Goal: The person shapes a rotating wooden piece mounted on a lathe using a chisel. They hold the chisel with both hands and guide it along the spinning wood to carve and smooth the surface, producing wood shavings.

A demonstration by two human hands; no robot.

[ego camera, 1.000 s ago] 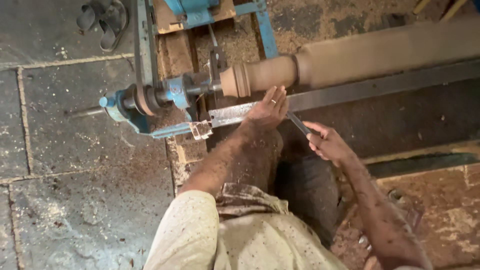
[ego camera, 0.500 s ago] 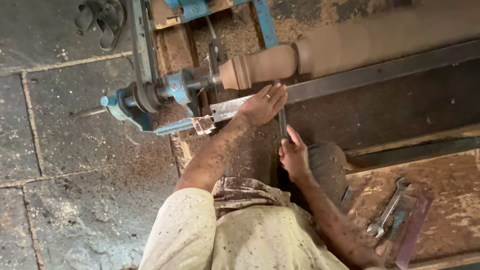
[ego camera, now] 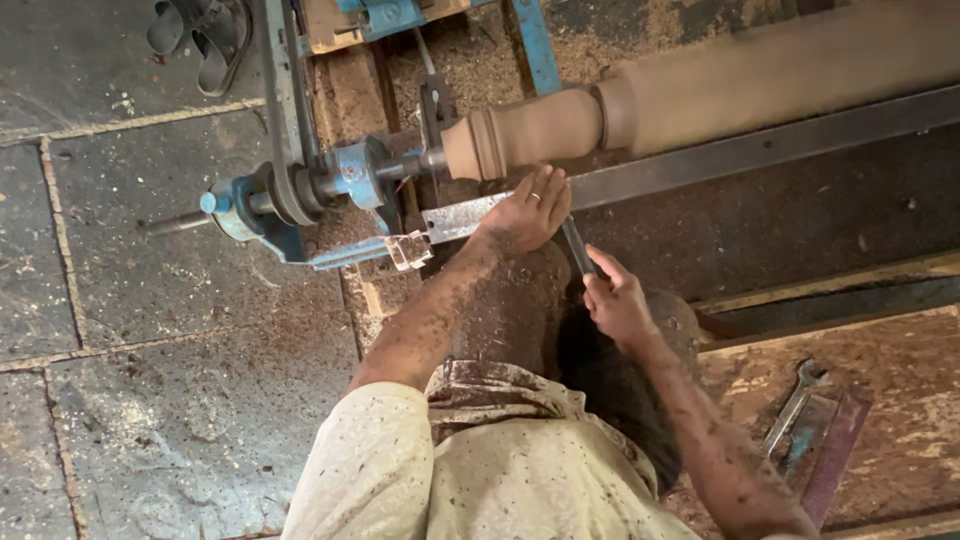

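The spindle [ego camera: 700, 100] lies on the lathe [ego camera: 320, 185], its long axis running left to right across the top of the view, slightly up toward the right; it sits just beyond both hands, past the steel rest [ego camera: 760, 150] that runs alongside it. The left hand [ego camera: 528, 210] is the nearer; it lies flat on the rest with fingers spread narrowly, fingertips right below the shaped end of the spindle, holding down the front of the chisel [ego camera: 576, 245]. The right hand [ego camera: 615, 300] sits further back toward the body, closed around the chisel's handle; the tool points up and away from the person toward the wood.

The chisel's tip is hidden under the left hand, so I cannot tell whether it touches the spindle; the spindle looks blurred, and its right end is cut off by the frame. A spanner [ego camera: 795, 405] lies on the board to the right, well apart from both hands; sandals [ego camera: 195, 40] sit on the stone floor at the top left. Sawdust covers the arms and shirt.
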